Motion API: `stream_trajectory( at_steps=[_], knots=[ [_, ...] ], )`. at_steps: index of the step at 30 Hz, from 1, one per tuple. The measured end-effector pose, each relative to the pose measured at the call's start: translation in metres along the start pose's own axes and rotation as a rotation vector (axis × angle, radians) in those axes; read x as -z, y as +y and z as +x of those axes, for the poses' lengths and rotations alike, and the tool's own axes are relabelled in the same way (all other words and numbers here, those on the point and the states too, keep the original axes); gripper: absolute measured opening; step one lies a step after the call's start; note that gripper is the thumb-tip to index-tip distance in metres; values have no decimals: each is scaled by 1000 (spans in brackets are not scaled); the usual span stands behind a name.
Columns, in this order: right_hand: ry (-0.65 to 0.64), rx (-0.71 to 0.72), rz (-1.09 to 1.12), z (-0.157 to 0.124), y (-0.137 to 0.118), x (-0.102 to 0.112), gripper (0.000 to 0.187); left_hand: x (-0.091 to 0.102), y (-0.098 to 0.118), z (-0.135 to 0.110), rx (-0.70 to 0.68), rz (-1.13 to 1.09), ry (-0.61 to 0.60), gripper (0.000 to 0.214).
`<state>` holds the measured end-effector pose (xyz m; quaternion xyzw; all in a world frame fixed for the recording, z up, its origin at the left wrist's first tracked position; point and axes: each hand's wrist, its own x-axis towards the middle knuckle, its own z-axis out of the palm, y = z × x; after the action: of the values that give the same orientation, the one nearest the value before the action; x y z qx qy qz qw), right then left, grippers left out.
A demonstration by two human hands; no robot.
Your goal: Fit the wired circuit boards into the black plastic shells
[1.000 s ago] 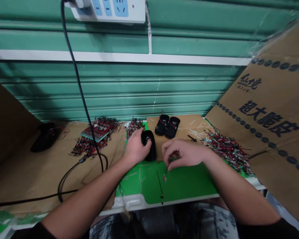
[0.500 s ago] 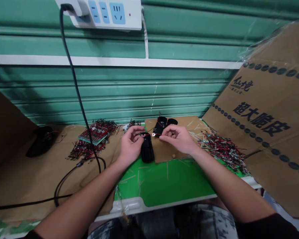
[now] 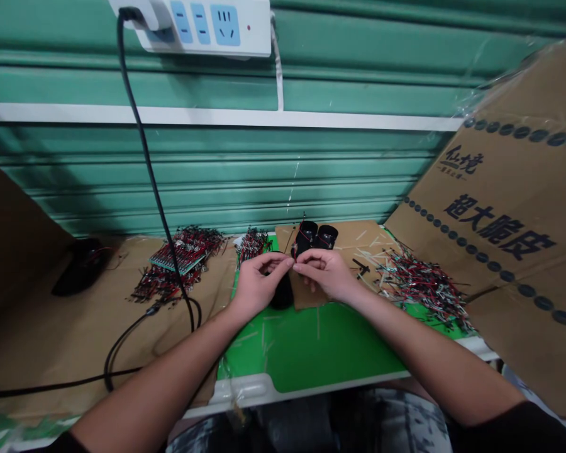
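Observation:
My left hand [image 3: 258, 283] and my right hand [image 3: 326, 272] meet at the fingertips, both in a pinch. Between them they hold a thin wire, of which a short red bit [image 3: 295, 253] shows; the rest is covered by my fingers. Right below the left fingertips lies a black plastic casing [image 3: 283, 297], partly hidden by that hand. Just beyond my right hand stand two black casings with rounded ends, one [image 3: 307, 234] with a red wire on it and another [image 3: 327, 237] beside it.
Piles of red and black wired parts lie left [image 3: 188, 245], behind the left hand [image 3: 252, 244] and right [image 3: 424, 283]. Another black casing [image 3: 80, 270] rests on cardboard far left. A black cable [image 3: 144, 151] hangs from the power strip [image 3: 207, 25]. A cardboard box [image 3: 495, 207] stands at right.
My hands have come together, closing the gap where the wire and a small pale piece showed. A small dark piece now shows on the cardboard right of my right hand.

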<state>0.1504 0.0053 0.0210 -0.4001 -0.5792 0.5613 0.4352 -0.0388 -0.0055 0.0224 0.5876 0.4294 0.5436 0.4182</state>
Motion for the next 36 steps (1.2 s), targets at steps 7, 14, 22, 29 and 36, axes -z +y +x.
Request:
stream_trajectory(
  at_steps=[7,14,22,29,36],
  knots=[
    [-70,25,-78,-5,0,-2,43,0,1,3,115,-155,-8,33],
    [-117,45,-104,-6,0,-3,43,3,5,4,227,-236,-71,35],
    [-140,52,-124,-8,3,-5,39,2,5,3,229,-225,-49,33],
    [-130,60,-136,-9,2,-7,40,3,6,4,246,-267,-35,31],
    [-98,33,-70,-8,3,-5,40,3,9,6,188,-231,-6,33]
  ],
)
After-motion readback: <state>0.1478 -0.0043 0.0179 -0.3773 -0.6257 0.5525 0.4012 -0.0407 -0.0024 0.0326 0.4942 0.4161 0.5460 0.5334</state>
